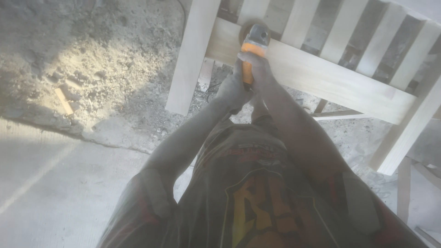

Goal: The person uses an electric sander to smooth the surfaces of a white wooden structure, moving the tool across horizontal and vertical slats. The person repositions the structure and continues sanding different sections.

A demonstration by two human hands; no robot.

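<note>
A dusty grey concrete floor (69, 183) carries a pale slatted wooden frame (321, 78) at far right, with small wood offcuts (64, 101) and sawdust far left.

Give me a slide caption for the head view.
Both hands press an orange power sander against a pale slatted wooden frame.

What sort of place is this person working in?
Probably a rough woodworking or furniture workshop. Both hands grip an orange power sander pressed against a bare slatted wooden frame, and sawdust with wood offcuts lies on the dusty concrete floor.
</note>
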